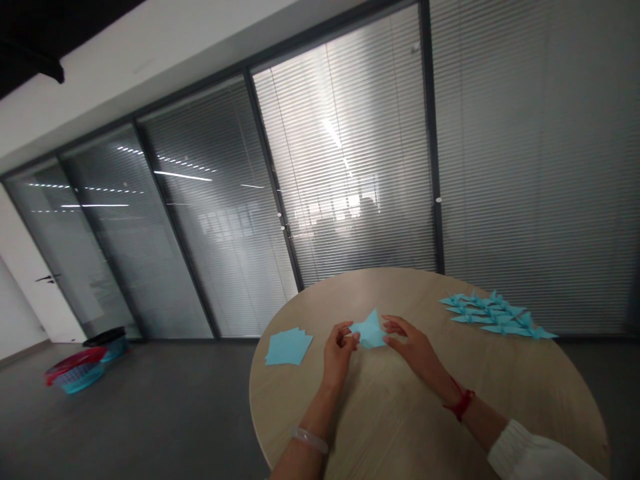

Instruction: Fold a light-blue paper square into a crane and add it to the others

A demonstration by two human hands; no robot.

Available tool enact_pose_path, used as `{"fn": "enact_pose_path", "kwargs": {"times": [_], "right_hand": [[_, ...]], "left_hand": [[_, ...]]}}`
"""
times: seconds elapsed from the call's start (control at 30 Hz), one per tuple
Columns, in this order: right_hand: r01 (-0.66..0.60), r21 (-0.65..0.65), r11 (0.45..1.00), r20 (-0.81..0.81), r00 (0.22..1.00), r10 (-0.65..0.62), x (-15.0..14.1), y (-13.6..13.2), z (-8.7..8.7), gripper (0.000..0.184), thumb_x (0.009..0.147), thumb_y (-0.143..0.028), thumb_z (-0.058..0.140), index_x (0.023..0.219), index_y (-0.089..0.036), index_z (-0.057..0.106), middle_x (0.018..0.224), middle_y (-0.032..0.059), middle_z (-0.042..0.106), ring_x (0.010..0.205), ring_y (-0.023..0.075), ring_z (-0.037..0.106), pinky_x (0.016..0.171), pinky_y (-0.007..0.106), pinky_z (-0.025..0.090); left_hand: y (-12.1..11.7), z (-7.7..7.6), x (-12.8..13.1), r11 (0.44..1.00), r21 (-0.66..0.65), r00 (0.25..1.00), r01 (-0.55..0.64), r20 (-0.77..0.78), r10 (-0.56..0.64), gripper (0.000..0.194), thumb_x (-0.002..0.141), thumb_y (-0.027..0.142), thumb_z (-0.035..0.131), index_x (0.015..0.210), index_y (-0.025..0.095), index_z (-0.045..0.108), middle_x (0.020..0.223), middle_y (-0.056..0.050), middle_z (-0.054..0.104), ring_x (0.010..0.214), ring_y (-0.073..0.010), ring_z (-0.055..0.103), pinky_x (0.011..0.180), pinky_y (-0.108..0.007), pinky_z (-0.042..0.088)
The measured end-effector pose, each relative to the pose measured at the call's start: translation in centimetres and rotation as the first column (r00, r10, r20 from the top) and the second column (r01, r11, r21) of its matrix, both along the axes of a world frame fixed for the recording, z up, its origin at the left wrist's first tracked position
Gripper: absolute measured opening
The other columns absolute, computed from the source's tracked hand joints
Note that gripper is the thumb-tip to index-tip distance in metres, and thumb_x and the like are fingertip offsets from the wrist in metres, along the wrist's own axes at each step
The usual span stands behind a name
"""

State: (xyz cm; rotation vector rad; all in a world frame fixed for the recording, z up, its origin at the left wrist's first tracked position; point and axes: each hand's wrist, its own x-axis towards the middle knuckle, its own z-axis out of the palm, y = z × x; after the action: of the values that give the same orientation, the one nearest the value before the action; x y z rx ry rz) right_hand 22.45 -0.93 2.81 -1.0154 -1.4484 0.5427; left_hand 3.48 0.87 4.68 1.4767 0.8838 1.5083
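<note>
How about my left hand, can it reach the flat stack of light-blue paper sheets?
Likely yes: your left hand is just right of the paper stack, with only pale wooden tabletop between, though it's currently at the folded light-blue paper.

a dark-framed glass partition (433, 133), fitted with venetian blinds (540, 167), spans the background, bright light strips (183, 176) showing in its left panes. at far left, a white door (55, 307) bears a dark lever handle (49, 279). on the grey floor (170, 407), a red-topped blue basket (80, 381) sits just before a black-topped blue basket (116, 348).
</note>
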Motion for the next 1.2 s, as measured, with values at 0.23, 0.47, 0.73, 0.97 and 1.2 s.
{"fn": "enact_pose_path", "kwargs": {"times": [0.23,0.47,0.73,0.97,1.2], "right_hand": [[-0.007,0.172,0.985,0.236,0.971,-0.035,0.0,-0.5,0.2,0.030,0.081,-0.034,0.057,0.108,-0.025,0.067,0.106,0.0060,0.069,0.096,0.0223,0.063,0.091,0.039,0.046],[0.056,0.099,0.994,0.079,0.995,-0.064,-0.5,-0.8,0.2,0.027,0.079,-0.037,0.060,0.099,-0.022,0.070,0.097,0.0066,0.072,0.083,0.0213,0.067,0.079,0.035,0.053],[0.012,0.007,1.000,-0.048,0.999,-0.011,-1.2,-1.2,0.6,0.026,0.075,-0.034,0.064,0.097,-0.022,0.071,0.096,0.0050,0.073,0.084,0.0211,0.067,0.079,0.034,0.053],[-0.005,-0.035,0.999,-0.059,0.998,0.003,-1.3,-1.5,0.9,0.025,0.074,-0.037,0.065,0.094,-0.023,0.072,0.095,0.0042,0.073,0.086,0.0224,0.068,0.080,0.034,0.053],[0.011,-0.035,0.999,-0.087,0.996,-0.014,-1.4,-1.7,1.1,0.026,0.072,-0.043,0.066,0.088,-0.024,0.073,0.090,0.0041,0.074,0.084,0.0237,0.068,0.076,0.034,0.055]], "left_hand": [[-0.2,0.2,0.0,0.995,-0.037,0.996,0.088,-0.019,-0.088,0.037,0.062,0.035,0.075,0.091,0.014,0.065,0.062,0.001,0.060,0.054,-0.0104,0.052,0.051,-0.021,0.040],[-0.3,-0.2,0.1,0.999,0.030,0.994,0.010,-0.106,-0.007,0.041,0.066,0.039,0.072,0.099,0.015,0.070,0.076,-0.005,0.069,0.064,-0.0148,0.059,0.062,-0.026,0.047],[-1.2,-0.2,0.3,0.983,0.167,0.955,-0.071,-0.272,0.116,0.028,0.072,0.033,0.069,0.098,0.022,0.072,0.094,-0.007,0.072,0.079,-0.0203,0.066,0.077,-0.032,0.052],[-1.5,0.3,0.3,0.983,0.167,0.955,-0.078,-0.271,0.122,0.022,0.073,0.030,0.068,0.093,0.022,0.074,0.095,-0.008,0.073,0.086,-0.0231,0.066,0.082,-0.035,0.050],[-1.6,0.3,0.5,0.991,0.130,0.973,-0.032,-0.225,0.061,0.022,0.073,0.031,0.068,0.092,0.023,0.074,0.097,-0.007,0.072,0.090,-0.0241,0.066,0.085,-0.036,0.049]]}}
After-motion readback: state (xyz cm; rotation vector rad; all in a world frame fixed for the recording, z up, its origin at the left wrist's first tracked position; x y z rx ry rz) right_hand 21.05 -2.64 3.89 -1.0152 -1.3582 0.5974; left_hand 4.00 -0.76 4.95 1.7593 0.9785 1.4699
